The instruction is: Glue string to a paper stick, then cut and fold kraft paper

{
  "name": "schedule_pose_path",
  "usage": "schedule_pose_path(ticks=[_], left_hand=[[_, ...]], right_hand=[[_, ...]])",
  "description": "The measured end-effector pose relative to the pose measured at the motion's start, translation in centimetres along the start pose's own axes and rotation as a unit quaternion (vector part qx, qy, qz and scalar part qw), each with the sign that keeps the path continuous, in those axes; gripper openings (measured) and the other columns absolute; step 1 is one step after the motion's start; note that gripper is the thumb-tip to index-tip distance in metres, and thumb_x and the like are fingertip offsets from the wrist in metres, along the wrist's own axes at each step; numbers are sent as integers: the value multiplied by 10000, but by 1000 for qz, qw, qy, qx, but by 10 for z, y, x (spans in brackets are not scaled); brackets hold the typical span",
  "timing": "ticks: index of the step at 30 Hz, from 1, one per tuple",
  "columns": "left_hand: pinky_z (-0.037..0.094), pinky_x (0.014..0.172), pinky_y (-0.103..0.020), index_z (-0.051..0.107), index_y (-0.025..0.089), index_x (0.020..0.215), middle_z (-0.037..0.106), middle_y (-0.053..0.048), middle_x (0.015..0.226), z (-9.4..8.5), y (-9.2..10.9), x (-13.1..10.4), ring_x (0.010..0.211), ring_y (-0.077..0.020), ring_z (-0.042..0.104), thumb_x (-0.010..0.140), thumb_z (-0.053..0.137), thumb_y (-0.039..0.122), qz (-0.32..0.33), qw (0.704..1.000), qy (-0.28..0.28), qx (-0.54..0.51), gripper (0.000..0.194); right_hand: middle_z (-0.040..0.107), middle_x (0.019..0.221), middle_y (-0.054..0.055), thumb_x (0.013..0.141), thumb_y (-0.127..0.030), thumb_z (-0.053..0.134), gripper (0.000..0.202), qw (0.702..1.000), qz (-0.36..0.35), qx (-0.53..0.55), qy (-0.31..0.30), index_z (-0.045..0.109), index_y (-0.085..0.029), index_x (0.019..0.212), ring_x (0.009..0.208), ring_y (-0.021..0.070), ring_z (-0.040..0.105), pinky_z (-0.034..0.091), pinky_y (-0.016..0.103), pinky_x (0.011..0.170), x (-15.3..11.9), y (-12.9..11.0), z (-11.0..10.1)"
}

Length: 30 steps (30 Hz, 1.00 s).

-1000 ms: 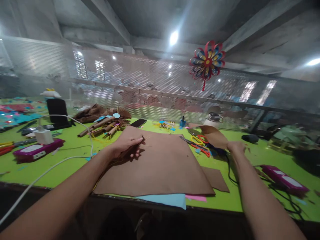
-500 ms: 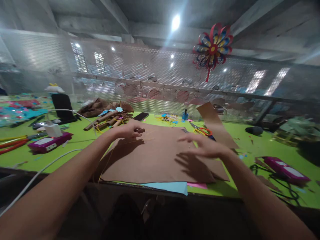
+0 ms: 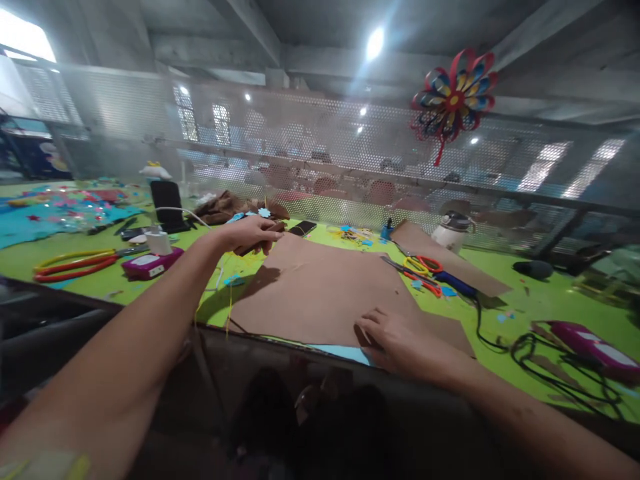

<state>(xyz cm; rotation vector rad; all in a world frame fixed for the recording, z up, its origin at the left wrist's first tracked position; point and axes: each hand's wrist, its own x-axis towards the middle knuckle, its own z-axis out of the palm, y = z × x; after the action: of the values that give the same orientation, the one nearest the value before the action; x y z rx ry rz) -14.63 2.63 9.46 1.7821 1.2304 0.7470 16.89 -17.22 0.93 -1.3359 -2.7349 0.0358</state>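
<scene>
A large brown paper sheet lies flat in front of me on the green table. My left hand is closed at its far left corner, its fingers curled around a brown paper roll; the hand covers most of the roll. Yellow threads hang by the sheet's left side. At the near right edge, my right hand has its fingers bent over the brown sheet, thumb below them, closed on the edge. Light blue paper peeks out beneath. Red- and yellow-handled scissors rest right of the sheet.
Purple power strips flank the work, the right one with black cable loops. Long-handled red and yellow scissors lie left. Behind are a black phone, another brown paper piece and a white kettle. A pinwheel flower hangs above.
The view has swung left. My left hand has moved back and left, off the sheet's middle. My right hand has come down from above the sheet to its near edge, fingers now bent.
</scene>
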Motion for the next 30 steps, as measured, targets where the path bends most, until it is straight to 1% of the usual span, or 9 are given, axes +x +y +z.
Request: schedule_pose_path(ticks=[4, 7, 12, 16, 19, 22, 24, 27, 30], left_hand=[[382, 448, -221, 652, 168, 619, 591, -43, 543, -9, -2, -10, 482, -152, 535, 658, 771, 171, -9, 1000, 8, 20, 124], [388, 457, -226, 643, 164, 597, 585, -49, 555, -6, -8, -11, 486, -153, 537, 647, 775, 159, -13, 1000, 6, 24, 141], [363, 448, -233, 644, 190, 606, 585, -32, 521, 15, -25, -7, 459, -161, 518, 607, 796, 216, -9, 997, -43, 68, 154], [347, 449, -246, 662, 187, 667, 586, -37, 507, 33, -39, -8, 453, -181, 535, 595, 789, 247, -5, 992, -91, 84, 158], [323, 440, -244, 657, 200, 659, 571, -14, 487, 39, -51, -10, 434, -175, 517, 575, 780, 239, -19, 996, -63, 67, 154], [326, 441, -246, 626, 212, 616, 555, 3, 472, 39, -61, -13, 416, -163, 494, 575, 765, 256, 4, 999, -24, 46, 152], [339, 443, -253, 613, 210, 634, 563, -6, 485, 38, -64, -16, 417, -161, 493, 628, 732, 303, 25, 999, -15, 44, 151], [358, 449, -260, 593, 202, 671, 579, -22, 514, 38, -64, -19, 424, -155, 499, 704, 675, 337, 31, 998, -9, 51, 161], [360, 445, -258, 575, 190, 677, 577, -20, 514, 39, -64, -20, 421, -147, 498, 729, 653, 325, 30, 997, -12, 65, 165]], right_hand=[[612, 889, 94, 873, -118, 486, 131, 997, -23, -69, -27, 601, -157, 925, 820, 200, 526, 401, 299, 726, 7, 1, 10], [616, 891, 114, 838, -52, 484, 179, 994, -21, -99, -32, 614, -142, 921, 812, 213, 528, 402, 309, 712, 7, 3, 10], [627, 905, 72, 848, -136, 527, 98, 999, -27, -5, -28, 603, -185, 884, 874, 201, 547, 412, 292, 777, -11, 5, -9], [639, 930, 80, 860, -226, 544, 86, 999, 33, -24, -36, 608, -188, 903, 882, 220, 566, 418, 302, 751, -28, 13, -15], [653, 948, 97, 861, -181, 529, 116, 995, 65, -62, -34, 642, -180, 889, 877, 222, 585, 421, 299, 733, -35, 24, -6], [665, 971, 103, 808, -69, 532, 182, 994, 67, -79, -27, 668, -176, 863, 866, 207, 595, 430, 288, 737, -38, 36, 5], [669, 987, 103, 824, -87, 534, 176, 996, 51, -74, -17, 676, -181, 865, 878, 210, 594, 436, 297, 750, -36, 38, 9], [670, 947, 100, 906, -217, 509, 179, 999, 24, -27, 22, 679, -192, 854, 894, 221, 583, 440, 321, 779, -17, 21, 8], [662, 915, 99, 942, -314, 485, 242, 997, -4, 43, 67, 680, -182, 885, 909, 216, 574, 441, 325, 812, 27, -23, 4]])
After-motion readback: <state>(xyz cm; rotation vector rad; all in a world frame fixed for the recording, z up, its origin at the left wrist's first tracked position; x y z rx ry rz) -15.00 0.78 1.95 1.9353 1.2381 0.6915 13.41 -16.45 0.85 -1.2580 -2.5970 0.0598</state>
